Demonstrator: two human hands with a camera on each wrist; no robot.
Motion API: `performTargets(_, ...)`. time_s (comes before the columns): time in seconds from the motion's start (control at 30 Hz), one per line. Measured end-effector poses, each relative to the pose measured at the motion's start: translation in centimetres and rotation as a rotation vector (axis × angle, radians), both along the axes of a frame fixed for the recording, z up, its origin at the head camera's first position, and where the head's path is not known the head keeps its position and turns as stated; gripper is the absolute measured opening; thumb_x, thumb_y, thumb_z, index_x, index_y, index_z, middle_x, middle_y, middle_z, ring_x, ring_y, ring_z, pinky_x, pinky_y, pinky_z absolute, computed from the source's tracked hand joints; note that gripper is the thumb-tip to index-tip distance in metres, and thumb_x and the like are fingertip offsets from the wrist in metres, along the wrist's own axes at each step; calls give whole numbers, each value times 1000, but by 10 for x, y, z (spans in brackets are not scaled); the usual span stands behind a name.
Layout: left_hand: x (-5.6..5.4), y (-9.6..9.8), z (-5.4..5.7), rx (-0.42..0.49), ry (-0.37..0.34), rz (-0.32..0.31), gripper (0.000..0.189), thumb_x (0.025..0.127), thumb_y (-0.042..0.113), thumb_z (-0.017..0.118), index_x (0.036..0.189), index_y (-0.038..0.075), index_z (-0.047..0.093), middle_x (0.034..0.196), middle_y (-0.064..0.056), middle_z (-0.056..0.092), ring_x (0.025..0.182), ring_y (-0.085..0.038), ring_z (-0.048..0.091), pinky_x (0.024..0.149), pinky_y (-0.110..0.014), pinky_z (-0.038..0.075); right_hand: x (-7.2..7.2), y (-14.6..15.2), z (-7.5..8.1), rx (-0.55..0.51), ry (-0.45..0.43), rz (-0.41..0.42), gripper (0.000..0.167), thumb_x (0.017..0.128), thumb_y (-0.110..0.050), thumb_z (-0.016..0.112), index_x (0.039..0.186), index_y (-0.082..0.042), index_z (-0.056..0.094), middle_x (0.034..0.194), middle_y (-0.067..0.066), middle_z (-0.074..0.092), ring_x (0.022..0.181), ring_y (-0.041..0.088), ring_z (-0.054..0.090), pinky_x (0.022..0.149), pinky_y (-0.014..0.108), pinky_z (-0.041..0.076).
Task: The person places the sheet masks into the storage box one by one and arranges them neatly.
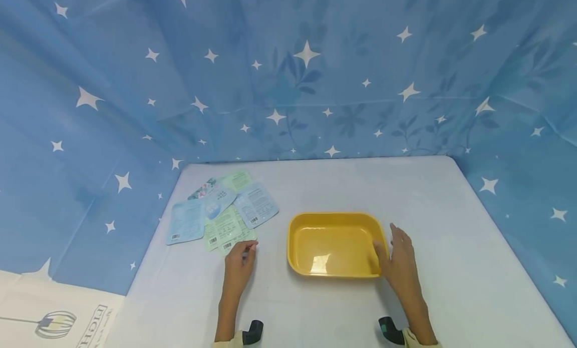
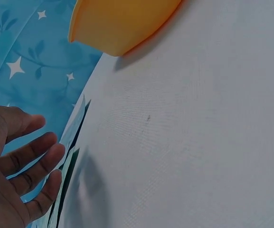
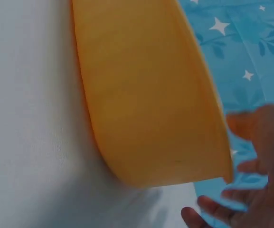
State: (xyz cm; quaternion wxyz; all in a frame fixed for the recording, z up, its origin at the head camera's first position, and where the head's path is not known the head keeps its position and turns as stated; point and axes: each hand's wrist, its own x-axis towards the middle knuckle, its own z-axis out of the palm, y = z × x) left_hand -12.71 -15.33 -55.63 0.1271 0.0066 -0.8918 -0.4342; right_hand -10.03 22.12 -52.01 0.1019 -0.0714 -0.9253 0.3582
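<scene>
A yellow plastic tray (image 1: pixel 333 277) with raised walls sits on the white table, nothing inside it. My right hand (image 1: pixel 400 268) is at its right end, fingers spread, thumb over or beside the rim; whether it touches cannot be told. In the right wrist view the tray's outer wall (image 3: pixel 141 95) fills the middle, with the slightly blurred hand (image 3: pixel 255 175) beside the rim. My left hand (image 1: pixel 239 270) hovers by the near edge of several flat sachets (image 1: pixel 256 205), pale blue and green, overlapping in a pile. Its loosely bent fingers (image 2: pixel 32 156) hold nothing.
A white cloth (image 1: pixel 324 188) covers the table. Blue star-patterned fabric (image 1: pixel 306 87) hangs behind and along both sides. At the lower left lies a cream printed sheet (image 1: pixel 54 313) with a lamp drawing. Dark straps with camera mounts (image 1: pixel 253 333) are on the wrists.
</scene>
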Motion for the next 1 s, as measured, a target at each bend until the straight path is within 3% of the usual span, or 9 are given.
performTargets(0.13, 1, 0, 1, 7, -35, 4, 15, 98, 18, 59, 108, 11, 68, 107, -1, 69, 98, -14, 67, 83, -28, 56, -15, 4, -15, -75, 43, 192, 76, 99, -30, 56, 153, 6, 17, 159, 31, 11, 144, 53, 15, 111, 70, 18)
performTargets(0.2, 2, 0, 1, 2, -40, 10, 15, 98, 17, 59, 108, 11, 68, 108, -2, 70, 98, -15, 67, 83, -29, 56, -17, 5, -21, -125, 38, 228, 75, 99, -28, 55, 153, 5, 14, 160, 29, 11, 146, 50, 14, 113, 66, 17)
performTargets(0.4, 2, 0, 2, 2, -33, -1, 16, 98, 17, 60, 109, 10, 69, 107, -4, 70, 97, -17, 68, 82, -30, 57, -15, 11, -32, -294, -34, 209, 68, 103, -26, 49, 158, -16, 11, 163, 18, 16, 147, 44, 17, 114, 63, 19)
performTargets(0.63, -4, 4, 3, 36, -14, -45, 16, 98, 18, 59, 108, 10, 69, 105, -4, 69, 96, -17, 67, 82, -31, 57, -11, 9, -27, -556, -62, 180, 65, 101, -8, 46, 158, -16, 15, 165, 12, 12, 151, 35, 7, 121, 55, 8)
performTargets(0.7, -6, 6, 3, 33, -8, -52, 15, 98, 17, 60, 107, 10, 69, 104, -4, 69, 95, -17, 67, 81, -30, 57, -10, 9, -30, -575, -53, 173, 64, 101, -6, 43, 158, -18, 15, 165, 10, 13, 151, 32, 7, 123, 45, 7)
performTargets(0.77, -9, 7, 2, 22, 11, -55, 15, 98, 17, 60, 107, 9, 69, 103, -5, 69, 94, -18, 67, 80, -30, 57, -7, 6, -21, -584, -54, 168, 63, 101, -1, 40, 157, -14, 16, 164, 12, 13, 151, 33, 6, 123, 29, 9)
performTargets(0.87, -13, 6, 2, -2, 45, -45, 14, 97, 14, 61, 105, 8, 69, 102, -6, 69, 92, -19, 67, 77, -30, 57, -4, 2, -10, -583, -53, 163, 61, 100, 2, 39, 156, -7, 17, 163, 17, 14, 150, 35, 7, 111, 6, 13)
performTargets(0.93, -16, 4, 2, -10, 57, -31, 13, 96, 13, 61, 105, 6, 69, 102, -8, 70, 91, -20, 68, 77, -32, 57, -4, 2, -11, -583, -54, 163, 60, 100, 1, 39, 156, -7, 17, 163, 17, 14, 151, 34, 7, 106, 2, 13)
performTargets(1.0, -19, 2, 2, -15, 48, -13, 13, 96, 12, 61, 104, 5, 70, 102, -9, 70, 92, -21, 68, 77, -34, 57, -5, 4, -18, -588, -61, 163, 60, 101, -2, 39, 157, -10, 17, 164, 15, 13, 151, 31, 7, 113, 10, 12)
